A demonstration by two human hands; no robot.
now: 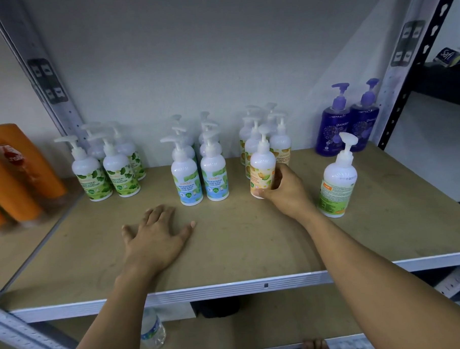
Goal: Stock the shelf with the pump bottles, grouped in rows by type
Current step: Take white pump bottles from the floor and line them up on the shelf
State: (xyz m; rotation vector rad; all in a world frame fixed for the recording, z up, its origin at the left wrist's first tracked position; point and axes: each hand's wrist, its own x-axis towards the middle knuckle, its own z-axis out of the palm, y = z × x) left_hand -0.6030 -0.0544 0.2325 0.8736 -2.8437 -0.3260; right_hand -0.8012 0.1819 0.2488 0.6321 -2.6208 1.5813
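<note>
right hand [285,190]: curled round the lower body of the orange-label bottle [262,170], thumb pressed near its base, fingers wrapped behind.
left hand [157,235]: laid flat on the shelf [253,252] board, fingers spread, holding nothing.
orange-label bottle: upright at the front of the orange row [280,148], close against the bottle behind; touching or just apart, cannot tell.
look of it: white body, white pump head pointing toward the back, yellow-orange fruit print, label turned a little to the left.
step in hand: probably seating this bottle as the front one of its row.
doing it well: keep the grip low so the tall pump end does not tip; slide rather than lift; twist until the label faces out; bring its base level with the front pair of the mint group [197,175]; avoid knocking the bottles packed behind.
leaf group [102,174]: green-print bottles at the left, in two short files.
lone bottle [337,180]: apart at the right front, back label outward, not in any row; likely next to be placed.
purple bottles [348,127]: two, side by side in the rear right corner.
elsewhere: orange containers [18,170] on the shelf to the left; water bottle [152,330] on the level below.
</note>
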